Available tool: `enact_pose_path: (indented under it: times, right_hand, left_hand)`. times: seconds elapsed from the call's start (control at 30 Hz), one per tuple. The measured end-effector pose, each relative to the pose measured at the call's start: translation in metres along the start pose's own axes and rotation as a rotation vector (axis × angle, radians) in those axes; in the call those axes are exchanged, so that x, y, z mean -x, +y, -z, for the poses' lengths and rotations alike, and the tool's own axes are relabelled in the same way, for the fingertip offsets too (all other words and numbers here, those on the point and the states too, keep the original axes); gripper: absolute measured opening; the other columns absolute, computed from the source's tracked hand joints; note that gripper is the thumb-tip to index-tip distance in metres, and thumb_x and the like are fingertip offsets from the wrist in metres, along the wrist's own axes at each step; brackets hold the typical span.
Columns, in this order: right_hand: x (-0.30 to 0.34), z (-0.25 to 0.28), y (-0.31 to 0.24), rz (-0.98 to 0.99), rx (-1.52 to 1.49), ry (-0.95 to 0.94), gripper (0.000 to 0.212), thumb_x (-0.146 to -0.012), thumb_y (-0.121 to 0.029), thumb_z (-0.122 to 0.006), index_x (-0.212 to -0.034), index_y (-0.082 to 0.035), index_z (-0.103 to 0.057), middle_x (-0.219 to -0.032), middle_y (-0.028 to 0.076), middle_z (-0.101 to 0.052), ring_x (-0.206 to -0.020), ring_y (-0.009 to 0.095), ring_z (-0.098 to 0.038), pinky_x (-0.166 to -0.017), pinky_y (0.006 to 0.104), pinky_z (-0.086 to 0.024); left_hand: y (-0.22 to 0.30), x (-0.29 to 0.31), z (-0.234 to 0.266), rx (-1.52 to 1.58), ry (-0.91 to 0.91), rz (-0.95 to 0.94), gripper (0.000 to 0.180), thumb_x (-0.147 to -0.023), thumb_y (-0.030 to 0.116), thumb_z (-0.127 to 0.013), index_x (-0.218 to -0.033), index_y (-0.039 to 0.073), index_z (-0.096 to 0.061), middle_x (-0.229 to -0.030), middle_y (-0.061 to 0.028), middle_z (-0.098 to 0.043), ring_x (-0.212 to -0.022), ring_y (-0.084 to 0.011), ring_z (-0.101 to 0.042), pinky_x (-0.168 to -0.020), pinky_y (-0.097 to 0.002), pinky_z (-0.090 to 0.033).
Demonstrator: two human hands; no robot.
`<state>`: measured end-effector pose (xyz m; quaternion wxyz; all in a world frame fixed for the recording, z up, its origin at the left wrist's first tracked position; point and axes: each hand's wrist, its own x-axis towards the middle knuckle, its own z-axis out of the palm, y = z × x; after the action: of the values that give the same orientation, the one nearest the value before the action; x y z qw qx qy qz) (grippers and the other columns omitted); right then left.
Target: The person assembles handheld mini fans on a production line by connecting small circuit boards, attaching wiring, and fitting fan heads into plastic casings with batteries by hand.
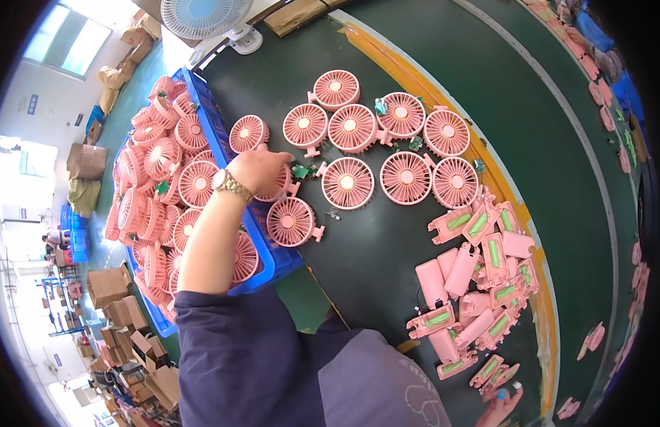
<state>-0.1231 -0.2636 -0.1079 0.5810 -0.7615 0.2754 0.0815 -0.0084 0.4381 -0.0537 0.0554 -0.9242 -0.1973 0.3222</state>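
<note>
My left hand (pixel 257 171) reaches over the rim of the blue crate, its fingers closed on a pink fan head (pixel 281 186) that they partly cover. Another pink fan head (pixel 291 221) lies just below it on the dark green table, and one more (pixel 249 134) sits above it. To the right stand several round pink fan heads (pixel 348 183), some with small green circuit boards (pixel 415 143) attached. Low on the right, my right hand (pixel 498 410) is partly in view, fingers apart and nothing visible in them, with blue and white fingertip covers. It is nearest the pink handle shells (pixel 495 370).
The blue crate (pixel 279 261) at left is heaped with pink fan heads (pixel 163 158). Pink handle shells with green battery cells (pixel 495 251) are piled on the right, beside a yellow-taped edge (pixel 511 192). A desk fan (pixel 209 18) stands at the top; cardboard boxes (pixel 108 286) lie far left.
</note>
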Motion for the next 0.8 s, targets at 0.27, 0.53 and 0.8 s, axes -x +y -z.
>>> enact_pose_path:
  times: [0.27,0.53,0.8]
  right_hand:
    - [-0.001,-0.018,-0.026,-0.028,-0.304,-0.13,0.025,-0.095,-0.016,-0.056,-0.114,0.0,-0.057,-0.11,0.013,-0.061,-0.101,0.026,-0.057,-0.09,0.0385,-0.044]
    - [-0.038,0.016,-0.01,0.007,0.054,0.118,0.044,-0.096,-0.019,-0.054,-0.133,0.003,-0.045,-0.123,0.014,-0.055,-0.116,0.024,-0.05,-0.099,0.0377,-0.037]
    - [-0.056,0.052,0.027,0.186,-0.237,-0.015,0.036,-0.098,-0.02,-0.051,-0.126,0.001,-0.05,-0.113,0.01,-0.057,-0.111,0.017,-0.052,-0.093,0.0295,-0.037]
  left_hand:
    - [0.002,0.026,0.0,0.308,0.386,-0.104,0.049,-0.076,0.013,-0.065,-0.124,0.01,-0.055,-0.101,-0.0201,-0.064,-0.092,-0.0359,-0.064,-0.079,-0.0449,-0.052]
    - [0.088,0.132,-0.033,-0.181,0.645,0.023,0.024,-0.081,0.014,-0.055,-0.102,0.003,-0.059,-0.099,-0.0151,-0.057,-0.109,-0.0306,-0.05,-0.098,-0.044,-0.035]
    - [0.156,0.115,-0.107,0.516,0.779,-0.117,0.024,-0.08,0.008,-0.058,-0.103,0.006,-0.061,-0.1,-0.0106,-0.058,-0.092,-0.0269,-0.058,-0.077,-0.036,-0.049]
